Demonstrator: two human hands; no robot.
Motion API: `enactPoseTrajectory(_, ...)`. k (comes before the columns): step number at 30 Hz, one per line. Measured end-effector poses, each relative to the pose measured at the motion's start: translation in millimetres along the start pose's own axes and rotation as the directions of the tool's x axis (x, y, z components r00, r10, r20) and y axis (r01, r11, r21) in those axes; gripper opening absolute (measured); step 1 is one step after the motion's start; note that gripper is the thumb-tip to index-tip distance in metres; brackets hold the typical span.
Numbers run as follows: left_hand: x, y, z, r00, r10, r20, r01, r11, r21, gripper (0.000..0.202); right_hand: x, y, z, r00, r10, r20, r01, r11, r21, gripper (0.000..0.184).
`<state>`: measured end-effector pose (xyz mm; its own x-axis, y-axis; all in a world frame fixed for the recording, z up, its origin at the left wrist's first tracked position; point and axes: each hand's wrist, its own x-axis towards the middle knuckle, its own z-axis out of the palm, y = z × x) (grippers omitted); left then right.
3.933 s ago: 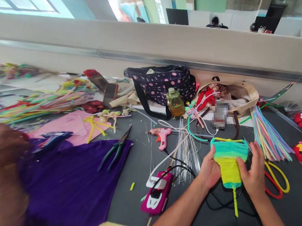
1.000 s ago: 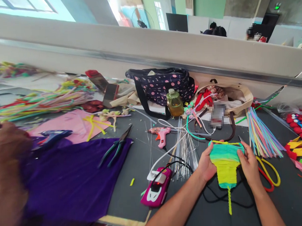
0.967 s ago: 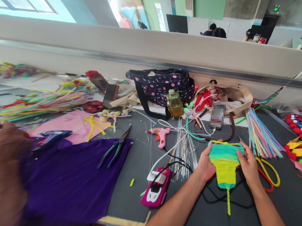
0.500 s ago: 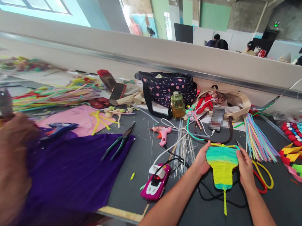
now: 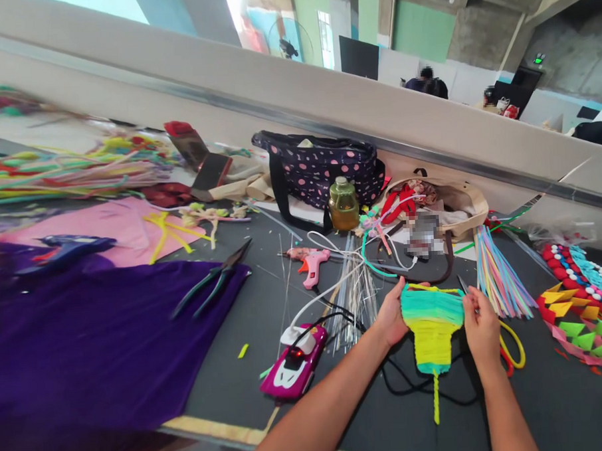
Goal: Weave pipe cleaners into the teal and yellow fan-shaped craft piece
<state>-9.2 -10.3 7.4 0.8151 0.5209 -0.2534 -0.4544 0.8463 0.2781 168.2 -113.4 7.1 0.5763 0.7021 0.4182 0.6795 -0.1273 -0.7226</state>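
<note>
A flat pipe-cleaner piece (image 5: 432,329), teal at top and bottom with yellow in the middle, hangs between my hands over the dark table. A twisted yellow stem points down from it, and a yellow strand runs along its top edge. My left hand (image 5: 392,316) grips the upper left edge, thumb up. At the upper right corner my right hand (image 5: 481,321) pinches the edge with its fingers curled. Scissors (image 5: 513,346) with red and yellow handles lie partly hidden behind my right hand.
A pink glue gun (image 5: 310,263), thin wires (image 5: 357,303) and a purple power strip (image 5: 294,365) with cables lie left of my arms. Pliers (image 5: 214,282) rest on purple cloth (image 5: 111,340). Behind stand a bottle (image 5: 344,207) and bags; pastel pipe cleaners (image 5: 505,276) are at right.
The view has swung slightly right, and another person's blurred hand at the far left has mostly left it. My right fingers have curled in more at the piece's corner.
</note>
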Motion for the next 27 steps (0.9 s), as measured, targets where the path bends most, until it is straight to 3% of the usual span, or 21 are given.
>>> enactPoseTrajectory(4,1,0,0.2,1.000,-0.014,-0.012,0.014,1.000,0.012,0.060,15,3,-35,0.985,0.020,-0.169,-0.029,0.998,-0.054,0.046)
enactPoseTrajectory(7,0,0,1.6,0.999,-0.005,-0.032,0.006,1.000,0.023,0.057,29,21,-70,0.960,0.029,-0.279,-0.070,0.988,-0.138,0.041)
enactPoseTrajectory(10,-1,1,4.1,0.999,-0.003,-0.038,0.004,0.999,0.035,0.054,43,47,-99,0.966,0.071,-0.247,-0.126,0.969,-0.212,0.037)
enactPoseTrajectory(14,-1,0,6.4,0.999,-0.015,-0.047,0.017,0.999,0.046,0.047,58,80,-120,0.977,0.096,-0.189,-0.161,0.916,-0.369,0.034)
enactPoseTrajectory(19,-1,1,6.9,1.000,-0.011,-0.009,0.011,1.000,0.001,0.043,70,105,-120,0.985,0.135,-0.110,-0.172,0.856,-0.487,0.033)
enactPoseTrajectory(27,-3,2,7.0,1.000,0.016,0.023,-0.016,1.000,0.012,0.044,63,106,-78,0.987,0.089,0.134,-0.007,0.857,-0.516,0.030)
